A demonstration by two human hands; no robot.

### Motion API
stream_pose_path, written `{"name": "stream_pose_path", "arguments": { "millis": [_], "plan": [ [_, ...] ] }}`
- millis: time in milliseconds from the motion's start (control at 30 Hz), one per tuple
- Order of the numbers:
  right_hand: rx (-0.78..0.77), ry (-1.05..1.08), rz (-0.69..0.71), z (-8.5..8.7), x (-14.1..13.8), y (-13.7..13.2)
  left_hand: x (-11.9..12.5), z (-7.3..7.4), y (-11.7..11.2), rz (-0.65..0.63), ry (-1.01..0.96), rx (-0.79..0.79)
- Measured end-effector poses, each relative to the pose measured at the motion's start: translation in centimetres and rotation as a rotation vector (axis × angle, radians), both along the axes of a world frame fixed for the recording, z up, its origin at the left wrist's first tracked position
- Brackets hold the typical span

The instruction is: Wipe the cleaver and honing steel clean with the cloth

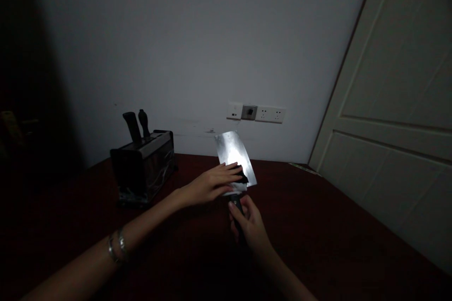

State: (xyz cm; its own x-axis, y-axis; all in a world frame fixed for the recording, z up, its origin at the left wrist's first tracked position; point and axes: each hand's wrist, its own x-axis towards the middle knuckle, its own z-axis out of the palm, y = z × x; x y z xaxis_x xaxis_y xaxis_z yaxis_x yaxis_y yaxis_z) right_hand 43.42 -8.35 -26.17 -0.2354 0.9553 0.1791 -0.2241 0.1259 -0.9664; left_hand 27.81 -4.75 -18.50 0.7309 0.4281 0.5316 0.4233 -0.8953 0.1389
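Note:
A cleaver with a wide shiny blade (231,150) is held up over the dark red table (318,225). My right hand (249,225) is closed round its dark handle, with the blade pointing away from me. My left hand (215,183) lies across the lower part of the blade. Its fingers press a small dark pad or cloth (241,174) against the metal. Two bracelets (117,246) sit on my left wrist.
A dark knife block (144,169) stands at the left of the table with two black handles (137,127) sticking out. A row of wall sockets (256,113) is behind the blade. A white door (395,117) stands at the right.

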Motion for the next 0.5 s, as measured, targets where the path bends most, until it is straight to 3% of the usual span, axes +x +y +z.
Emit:
{"name": "stream_pose_path", "arguments": {
  "millis": [133,333,500],
  "plan": [
    [-0.019,-0.006,-0.024,-0.1,-0.2,-0.3,0.0,0.1,0.2,0.002,0.007,-0.060],
    [0.009,-0.025,-0.064,-0.4,-0.2,-0.5,1.0,-0.1,0.6,0.000,0.027,-0.022],
    [-0.024,-0.041,-0.008,0.2,0.4,-0.2,0.4,0.4,0.6,-0.034,0.085,-0.092]
  ]
}}
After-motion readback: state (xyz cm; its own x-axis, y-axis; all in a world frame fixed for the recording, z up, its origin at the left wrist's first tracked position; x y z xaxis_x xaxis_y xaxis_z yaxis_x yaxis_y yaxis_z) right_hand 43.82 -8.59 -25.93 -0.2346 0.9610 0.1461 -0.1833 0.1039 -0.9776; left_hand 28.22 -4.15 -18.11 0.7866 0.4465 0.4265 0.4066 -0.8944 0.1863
